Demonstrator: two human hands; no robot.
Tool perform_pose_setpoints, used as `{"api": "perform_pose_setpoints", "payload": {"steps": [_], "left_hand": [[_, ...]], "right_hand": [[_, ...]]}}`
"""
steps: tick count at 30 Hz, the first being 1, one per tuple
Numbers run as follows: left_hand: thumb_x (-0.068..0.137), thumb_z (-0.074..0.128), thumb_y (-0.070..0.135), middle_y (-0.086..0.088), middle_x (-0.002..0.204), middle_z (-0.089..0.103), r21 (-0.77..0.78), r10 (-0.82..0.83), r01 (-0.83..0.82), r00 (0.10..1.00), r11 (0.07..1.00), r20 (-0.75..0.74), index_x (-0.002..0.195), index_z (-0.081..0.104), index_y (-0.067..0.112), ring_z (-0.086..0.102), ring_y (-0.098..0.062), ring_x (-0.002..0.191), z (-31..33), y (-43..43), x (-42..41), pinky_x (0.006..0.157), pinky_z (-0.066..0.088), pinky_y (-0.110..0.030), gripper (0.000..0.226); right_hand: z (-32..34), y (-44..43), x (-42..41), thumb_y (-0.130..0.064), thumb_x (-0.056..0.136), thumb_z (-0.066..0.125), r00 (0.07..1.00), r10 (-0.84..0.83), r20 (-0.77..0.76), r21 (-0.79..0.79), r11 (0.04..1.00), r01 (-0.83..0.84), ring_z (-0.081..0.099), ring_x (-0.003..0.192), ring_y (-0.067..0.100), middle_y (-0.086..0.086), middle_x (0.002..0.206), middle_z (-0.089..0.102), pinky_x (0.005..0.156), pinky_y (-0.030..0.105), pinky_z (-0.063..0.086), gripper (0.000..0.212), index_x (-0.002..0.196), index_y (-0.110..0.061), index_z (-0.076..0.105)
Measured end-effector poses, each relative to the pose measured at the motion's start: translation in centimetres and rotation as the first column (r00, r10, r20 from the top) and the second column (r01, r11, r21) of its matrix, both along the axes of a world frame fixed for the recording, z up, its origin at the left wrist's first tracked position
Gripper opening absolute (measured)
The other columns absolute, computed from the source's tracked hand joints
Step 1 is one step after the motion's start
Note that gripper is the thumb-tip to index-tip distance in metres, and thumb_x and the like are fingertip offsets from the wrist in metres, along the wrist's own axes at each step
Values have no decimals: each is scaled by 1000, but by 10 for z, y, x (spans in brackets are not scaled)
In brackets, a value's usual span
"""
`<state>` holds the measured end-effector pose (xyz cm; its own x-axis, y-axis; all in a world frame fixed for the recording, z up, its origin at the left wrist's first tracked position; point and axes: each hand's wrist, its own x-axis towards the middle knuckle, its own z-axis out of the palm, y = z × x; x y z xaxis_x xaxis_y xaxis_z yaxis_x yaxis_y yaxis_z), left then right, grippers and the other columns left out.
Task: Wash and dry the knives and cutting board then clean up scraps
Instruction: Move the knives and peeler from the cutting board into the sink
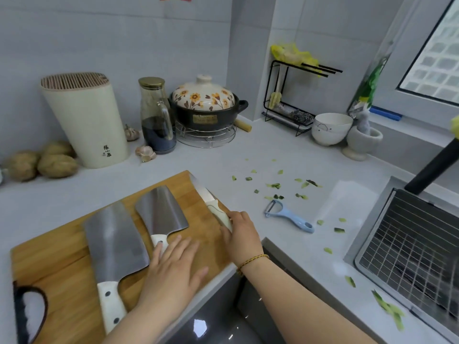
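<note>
Pale grey kitchen counter carries a wooden cutting board at its near edge, with a big cleaver and a smaller cleaver lying flat on it. The left hand rests on the board, fingers straight and spread, touching the smaller cleaver's handle. The right hand curls around the white handle of a slim knife at the board's right edge. Green scraps and a blue peeler lie between board and sink.

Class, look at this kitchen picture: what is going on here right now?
The person's right hand holds the white handle of a knife at the cutting board's right edge. The left hand lies flat over the middle cleaver's handle. A second cleaver lies beside it. Green scraps and a blue peeler are on the counter.
</note>
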<state>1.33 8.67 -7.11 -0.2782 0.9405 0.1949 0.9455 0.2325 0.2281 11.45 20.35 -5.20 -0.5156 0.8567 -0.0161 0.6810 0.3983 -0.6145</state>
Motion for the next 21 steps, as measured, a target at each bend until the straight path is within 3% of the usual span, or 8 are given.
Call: {"api": "perform_pose_setpoints", "payload": {"steps": [1,3,5,7,10,16,18,21], "left_hand": [[65,-7,66,8,143,38,33,1,-3,998,999,55,137,42,23,27,-15,139,2,2,3,111,-5,-25,97],[75,18,55,4,122,60,15,-57,55,990,998,126,117,63,17,53,-21,121,12,15,18,106,22,-30,72],[78,36,43,5,96,70,132,-141,128,985,983,97,93,72,17,66,-19,98,14,28,35,93,36,-20,46],[77,40,36,7,89,70,230,-242,220,967,948,73,86,72,19,57,-11,98,12,47,62,87,33,-24,38],[78,40,35,9,88,70,321,-339,299,938,899,74,86,72,20,46,-11,100,13,74,114,81,48,-24,36],[76,42,32,8,87,70,378,-533,476,844,794,57,86,71,19,46,-8,95,-1,122,228,86,35,-23,33],[76,41,30,8,88,70,363,-573,515,817,777,68,88,71,19,46,-8,96,-6,136,266,84,40,-22,34],[77,41,31,6,91,70,331,-589,540,806,774,65,92,70,17,45,-10,99,-18,150,311,94,31,-29,36]], "right_hand": [[3,3,7,-20,96,42,999,-8,-32,18,1000,8,44,115,20,7,125,44,92,23,34,35,129,-11,43],[9,10,29,-18,95,44,996,-33,-84,58,998,38,46,112,19,7,123,46,86,18,33,33,127,-10,46],[15,18,57,-17,94,46,991,-75,-112,70,994,83,46,110,19,7,121,46,79,14,30,32,125,-10,47],[18,27,95,-16,93,47,984,-127,-124,78,987,137,46,110,20,7,121,47,75,12,27,33,125,-9,47],[24,38,159,-17,93,47,975,-188,-118,126,971,202,46,109,20,7,120,47,76,12,26,33,126,-8,47],[35,53,298,-16,92,51,930,-352,-107,142,920,365,41,86,9,-8,94,39,71,12,30,26,117,-11,53],[33,59,352,-13,91,52,894,-440,-80,142,883,447,41,85,10,-8,91,40,75,15,31,25,115,-9,54],[22,66,427,-10,90,53,826,-563,-16,134,818,560,41,86,11,-2,94,41,75,16,29,25,114,-6,56]]}}
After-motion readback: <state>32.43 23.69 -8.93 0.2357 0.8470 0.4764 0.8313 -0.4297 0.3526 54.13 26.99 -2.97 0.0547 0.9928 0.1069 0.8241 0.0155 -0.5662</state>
